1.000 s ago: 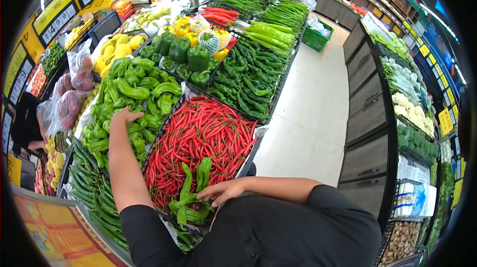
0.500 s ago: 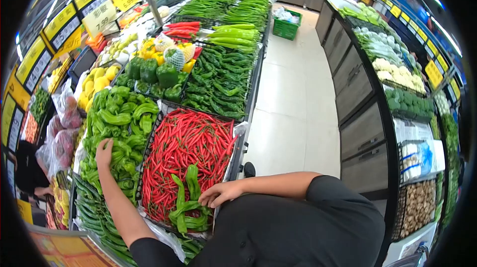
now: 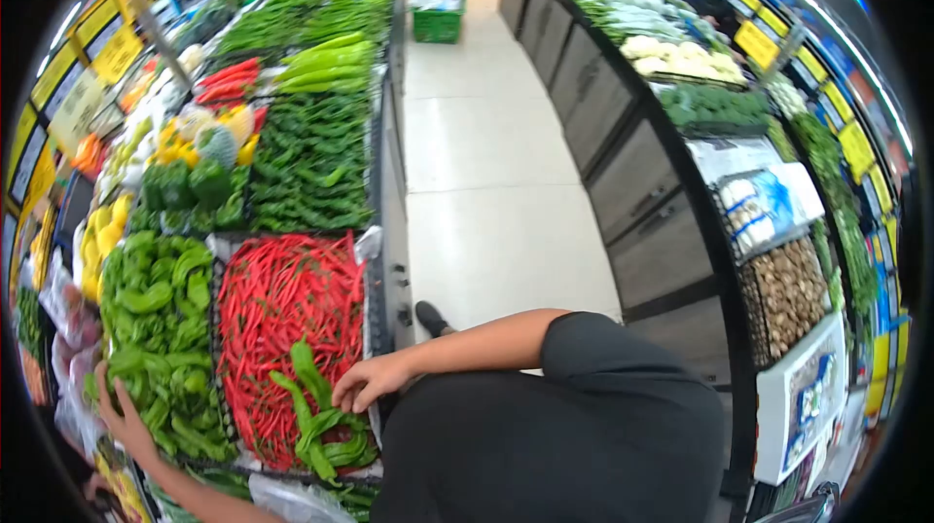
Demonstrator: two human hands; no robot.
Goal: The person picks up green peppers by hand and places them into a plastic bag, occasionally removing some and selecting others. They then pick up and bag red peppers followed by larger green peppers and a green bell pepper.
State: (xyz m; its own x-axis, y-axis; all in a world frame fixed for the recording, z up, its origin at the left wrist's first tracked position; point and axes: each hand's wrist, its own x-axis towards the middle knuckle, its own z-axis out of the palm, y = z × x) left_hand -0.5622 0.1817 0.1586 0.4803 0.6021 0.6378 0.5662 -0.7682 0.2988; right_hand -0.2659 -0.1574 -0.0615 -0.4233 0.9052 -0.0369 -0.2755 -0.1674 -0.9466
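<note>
My right hand (image 3: 362, 384) rests with loosely curled fingers on a small bunch of long green peppers (image 3: 316, 418) lying on top of the red chilli bin (image 3: 282, 319). Whether it grips them I cannot tell. My left hand (image 3: 119, 406) reaches far left, fingers spread over the near edge of the bin of wrinkled light green peppers (image 3: 156, 328). It seems to touch them without holding one.
Beyond lie dark green chillies (image 3: 311, 163), green bell peppers (image 3: 190, 184) and yellow fruit (image 3: 97, 231). A tiled aisle (image 3: 486, 173) runs on the right, with a green basket (image 3: 438, 22) at its far end. Grey cabinets with vegetable shelves (image 3: 671, 66) line the right side.
The view has swung to the right, showing more aisle. My left hand has slid back toward me to the near edge of the light green peppers. My right hand stays on the green pepper bunch.
</note>
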